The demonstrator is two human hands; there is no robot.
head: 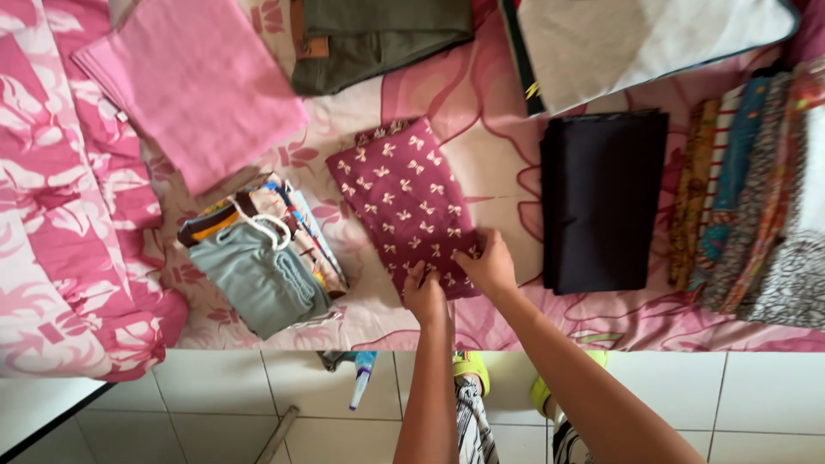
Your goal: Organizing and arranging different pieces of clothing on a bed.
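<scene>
Both hands — left hand (424, 296), right hand (490, 265) — grip the near edge of a folded maroon bow-print cloth (402, 202) on the bed.

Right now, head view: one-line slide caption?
Left hand and right hand press the near edge of a folded maroon bow-print cloth on a pink floral bedsheet among other folded clothes.

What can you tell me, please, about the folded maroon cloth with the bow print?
The maroon cloth is a thin-looking fabric printed all over with small pale bows. It is folded into a flat, tilted rectangle and lies on the pink floral bedsheet, between a stack of folded clothes and a black folded cloth. The left hand and right hand press on its near edge.
</scene>
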